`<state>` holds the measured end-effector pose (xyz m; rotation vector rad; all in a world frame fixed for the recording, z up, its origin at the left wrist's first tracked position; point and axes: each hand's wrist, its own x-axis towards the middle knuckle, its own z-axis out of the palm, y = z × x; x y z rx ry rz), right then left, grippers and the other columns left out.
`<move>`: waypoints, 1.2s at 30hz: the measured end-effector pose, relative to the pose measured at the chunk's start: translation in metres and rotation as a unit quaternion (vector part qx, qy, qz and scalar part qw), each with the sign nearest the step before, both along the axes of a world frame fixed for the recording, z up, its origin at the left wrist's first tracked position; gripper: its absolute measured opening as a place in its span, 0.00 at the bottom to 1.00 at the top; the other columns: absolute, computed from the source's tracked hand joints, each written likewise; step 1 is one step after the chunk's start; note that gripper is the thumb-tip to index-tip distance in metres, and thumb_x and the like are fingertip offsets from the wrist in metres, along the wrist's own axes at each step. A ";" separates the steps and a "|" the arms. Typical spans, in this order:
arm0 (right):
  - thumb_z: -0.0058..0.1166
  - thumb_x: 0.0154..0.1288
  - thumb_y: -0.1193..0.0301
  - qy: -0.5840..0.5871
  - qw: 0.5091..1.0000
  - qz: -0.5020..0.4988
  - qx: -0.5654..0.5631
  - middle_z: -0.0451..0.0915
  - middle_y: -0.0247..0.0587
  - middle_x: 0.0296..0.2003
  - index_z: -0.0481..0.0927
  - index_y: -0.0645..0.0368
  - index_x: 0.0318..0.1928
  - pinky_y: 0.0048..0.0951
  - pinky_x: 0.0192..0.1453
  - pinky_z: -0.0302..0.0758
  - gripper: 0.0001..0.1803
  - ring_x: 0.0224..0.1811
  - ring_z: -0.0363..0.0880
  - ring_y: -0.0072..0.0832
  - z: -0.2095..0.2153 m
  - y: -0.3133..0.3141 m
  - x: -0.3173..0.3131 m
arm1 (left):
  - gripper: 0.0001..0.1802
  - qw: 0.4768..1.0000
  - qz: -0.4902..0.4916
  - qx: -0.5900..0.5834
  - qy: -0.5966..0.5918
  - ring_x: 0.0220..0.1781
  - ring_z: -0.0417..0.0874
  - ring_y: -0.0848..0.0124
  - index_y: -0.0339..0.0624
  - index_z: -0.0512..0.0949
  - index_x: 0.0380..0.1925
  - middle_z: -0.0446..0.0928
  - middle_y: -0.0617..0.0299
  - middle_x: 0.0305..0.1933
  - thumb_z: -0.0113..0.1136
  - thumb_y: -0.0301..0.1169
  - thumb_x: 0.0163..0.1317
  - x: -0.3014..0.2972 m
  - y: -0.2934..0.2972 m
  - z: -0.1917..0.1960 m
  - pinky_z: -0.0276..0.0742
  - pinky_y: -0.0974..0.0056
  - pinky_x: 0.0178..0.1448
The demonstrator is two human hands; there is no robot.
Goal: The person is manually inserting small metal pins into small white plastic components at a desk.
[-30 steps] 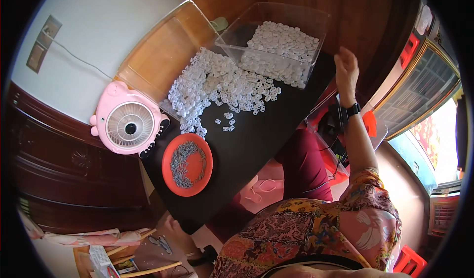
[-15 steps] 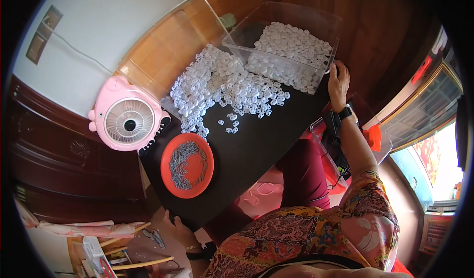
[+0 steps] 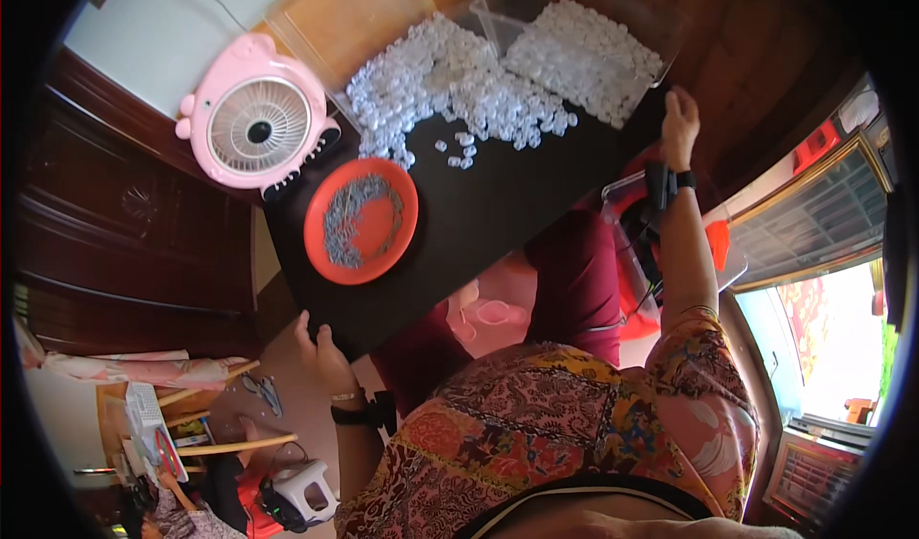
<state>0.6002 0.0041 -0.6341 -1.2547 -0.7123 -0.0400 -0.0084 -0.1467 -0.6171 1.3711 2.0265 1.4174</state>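
My left hand (image 3: pixel 327 355) is at the near left corner of the dark table (image 3: pixel 450 223), fingers apart, with the fingertips close to the edge. I cannot tell whether they touch it. At the table's right end is my right hand (image 3: pixel 681 129), near the corner of a clear plastic box (image 3: pixel 661 78). Its fingers point upward, loosely apart, and nothing shows in them. A heap of small white plastic pieces (image 3: pixel 421 79) spreads across the back of the table, and more white pieces (image 3: pixel 589 56) fill the box. An orange-red plate (image 3: pixel 356 273) holds many small grey metal pins or screws.
A pink animal-shaped fan (image 3: pixel 257 123) stands beside the plate. Several loose white pieces (image 3: pixel 461 151) lie in front of the heap. Right of my legs is a clear bin (image 3: pixel 627 194) with dark things in it. At lower left, another person's hand (image 3: pixel 170 477) shows near a white stool (image 3: pixel 304 493).
My view has tilted, so the table and its things sit higher in the picture. Both hands remain at the table's ends. Another person has come into view at lower left.
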 end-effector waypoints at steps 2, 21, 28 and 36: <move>0.55 0.64 0.73 0.033 0.996 -0.040 0.069 0.81 0.35 0.40 0.79 0.65 0.46 0.22 0.47 0.70 0.11 0.42 0.76 0.20 0.015 -0.022 -0.022 | 0.21 1.000 -0.003 0.002 -0.023 0.56 0.73 0.59 0.34 0.72 0.54 0.74 0.48 0.55 0.51 0.26 0.60 -0.005 -0.003 -0.005 0.63 0.61 0.63; 0.52 0.55 0.67 -0.544 0.707 0.344 -0.292 0.79 0.42 0.38 0.80 0.52 0.38 0.39 0.47 0.75 0.10 0.43 0.78 0.41 0.052 0.031 -0.246 | 0.13 0.996 -0.038 0.065 0.051 0.64 0.67 0.56 0.35 0.76 0.45 0.68 0.47 0.60 0.51 0.24 0.60 -0.010 -0.010 -0.003 0.61 0.57 0.66; 0.51 0.56 0.68 -0.512 0.704 0.392 -0.298 0.79 0.47 0.30 0.77 0.56 0.32 0.43 0.43 0.73 0.07 0.38 0.78 0.47 0.050 0.051 -0.240 | 0.14 0.977 -0.105 0.178 0.052 0.56 0.73 0.62 0.33 0.74 0.46 0.70 0.48 0.57 0.50 0.22 0.59 0.016 -0.008 0.049 0.70 0.61 0.56; 0.57 0.62 0.73 -0.165 0.729 0.611 -0.259 0.81 0.29 0.33 0.80 0.62 0.41 0.21 0.42 0.74 0.08 0.37 0.77 0.16 0.108 -0.020 -0.305 | 0.12 0.932 -0.306 0.056 -0.184 0.34 0.77 0.77 0.32 0.74 0.45 0.77 0.58 0.38 0.52 0.22 0.61 0.059 0.006 0.045 0.71 0.71 0.38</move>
